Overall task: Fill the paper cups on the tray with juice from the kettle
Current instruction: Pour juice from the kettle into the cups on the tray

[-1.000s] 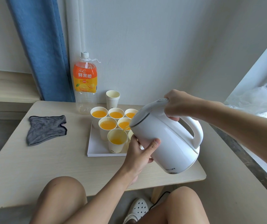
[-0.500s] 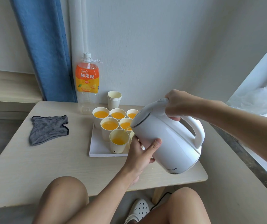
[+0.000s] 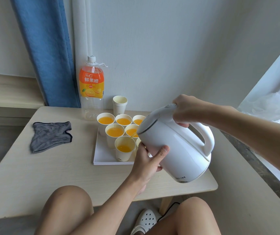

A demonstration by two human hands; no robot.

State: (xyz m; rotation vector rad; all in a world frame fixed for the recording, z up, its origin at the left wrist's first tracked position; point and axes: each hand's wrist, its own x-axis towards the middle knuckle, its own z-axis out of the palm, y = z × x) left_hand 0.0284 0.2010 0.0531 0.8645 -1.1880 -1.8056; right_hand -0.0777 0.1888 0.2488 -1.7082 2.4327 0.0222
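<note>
Head view shows the kettle point(image 3: 174, 145) tilted at centre frame, right hand point(image 3: 185, 110) clamped on its handle and left hand point(image 3: 148, 161) gripping its body, streaming juice point(image 3: 123, 148) into the front cup point(image 3: 124, 155) on the tray point(image 3: 102, 154); tipping further could overshoot the rim.

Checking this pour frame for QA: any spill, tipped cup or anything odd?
No spill shows on the tray or table, and the visible cups stand upright. The front cup holds less juice than the others, but the kettle is pouring into it. One cup behind the left hand is mostly hidden.
</note>
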